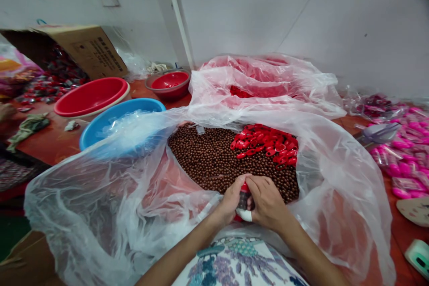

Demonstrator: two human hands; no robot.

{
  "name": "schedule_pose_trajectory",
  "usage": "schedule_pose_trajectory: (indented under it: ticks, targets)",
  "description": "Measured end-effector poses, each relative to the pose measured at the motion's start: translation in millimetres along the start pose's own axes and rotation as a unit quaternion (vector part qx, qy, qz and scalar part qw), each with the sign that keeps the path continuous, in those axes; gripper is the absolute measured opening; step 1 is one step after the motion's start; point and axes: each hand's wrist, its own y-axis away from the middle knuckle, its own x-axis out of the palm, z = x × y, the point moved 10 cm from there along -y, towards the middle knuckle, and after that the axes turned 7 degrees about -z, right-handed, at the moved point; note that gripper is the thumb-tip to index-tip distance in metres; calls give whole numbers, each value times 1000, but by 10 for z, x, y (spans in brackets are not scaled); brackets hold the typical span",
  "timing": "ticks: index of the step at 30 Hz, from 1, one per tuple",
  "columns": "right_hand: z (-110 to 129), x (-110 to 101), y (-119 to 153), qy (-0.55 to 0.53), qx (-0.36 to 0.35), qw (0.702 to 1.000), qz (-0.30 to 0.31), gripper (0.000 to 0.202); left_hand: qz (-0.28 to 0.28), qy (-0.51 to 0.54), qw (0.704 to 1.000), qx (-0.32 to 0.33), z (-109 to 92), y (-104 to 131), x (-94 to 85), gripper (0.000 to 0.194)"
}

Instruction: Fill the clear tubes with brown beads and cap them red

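Note:
My left hand (233, 199) and my right hand (268, 201) meet near my body, fingers closed around a small clear container (244, 199) with red at its top and dark brown contents. Much of it is hidden by my fingers. A white wrap (245, 215) shows at its lower end, seemingly on a finger. Just beyond my hands lies a wide heap of shiny brown balls (208, 161) inside a clear plastic bag (335, 178). Red plastic pieces (264, 140) with small holes are piled on the balls at the right.
A blue basin (87, 132) of clear plastic pieces and a red basin (90, 98) stand left. A smaller bowl (170, 84) and another bag (268, 76) of red pieces sit behind. Pink packets (407, 161) lie right. A cardboard box (94, 53) and another person's hand (6, 111) are far left.

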Motion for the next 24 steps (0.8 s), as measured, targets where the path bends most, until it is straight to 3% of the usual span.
schedule_pose_trajectory:
  ticks: [3, 5, 7, 9, 11, 12, 13, 14, 17, 21, 24]
  targets:
    - [37, 8, -15, -7, -6, 1000, 8, 58, 2, -5, 1000, 8, 31, 26, 14, 53]
    - [24, -3, -7, -10, 1, 1000, 17, 57, 1, -64, 997, 35, -29, 44, 2, 50]
    - [-58, -10, 53, -8, 17, 999, 37, 57, 9, -171, 981, 93, -204, 33, -4, 47]
    - [-221, 21, 178, 7, 34, 996, 80, 58, 8, -287, 945, 157, -481, -37, -51, 48]
    - [-381, 39, 317, 19, 26, 993, 114, 68, -72, -398, 887, 223, -922, -161, -274, 45]
    - [-481, 25, 370, 28, 33, 992, 119, 74, -148, -448, 841, 264, -1221, -203, -446, 39]
    - [-555, 10, 408, 29, 38, 991, 124, 79, -255, -501, 769, 303, -1557, -196, -652, 33]
    - [-617, -14, 425, 29, 47, 991, 124, 79, -309, -512, 739, 309, -1796, -237, -821, 32]
    - [-668, -94, 341, 21, 74, 992, 104, 64, -390, -528, 694, 294, -2272, -450, -1226, 38]
    - [-623, -82, 25, 19, 70, 996, 53, 45, -392, -568, 679, 251, -2406, -802, -1455, 32]
    - [-734, -70, -243, 32, 76, 996, -19, 61, -382, -587, 678, 223, -2335, -950, -1506, 27]
